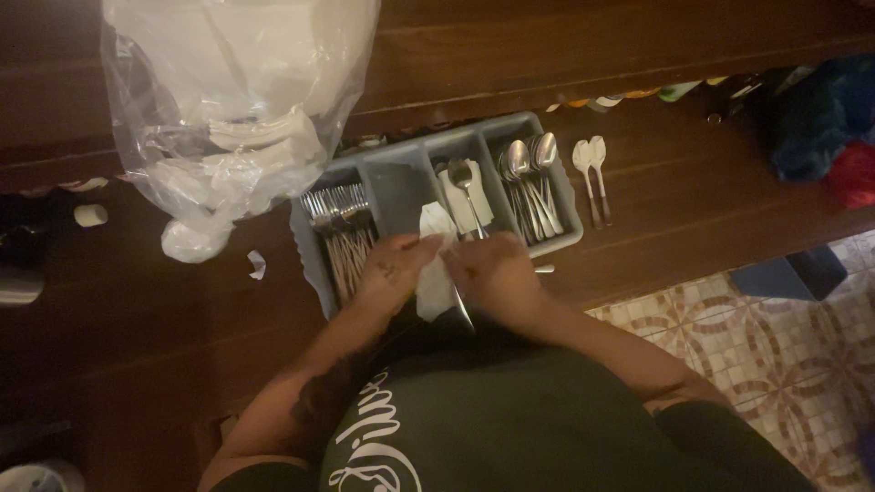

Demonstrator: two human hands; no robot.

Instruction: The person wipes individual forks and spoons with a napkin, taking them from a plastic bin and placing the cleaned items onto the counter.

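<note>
Right hand: right hand [497, 278] curled around the handle of a thin silver utensil [463, 305], fingers pressed together on it, so the piece stays steady against the cloth
Left hand: left hand [394, 269] pinching the top edge of a white paper napkin [435, 264] between thumb and fingers, keeping it taut between both hands
Napkin: touching both hands, draped over the utensil
Tray: grey plastic divided cutlery tray [401, 178] just beyond the knuckles, sorted so each kind has its own slot
Forks: silver forks [342, 223] beyond the left hand
Spoons: silver spoons [533, 182] beyond the right hand
Bag: clear plastic bag [228, 100] well beyond the left hand, on the dark wooden counter [684, 173]
</note>
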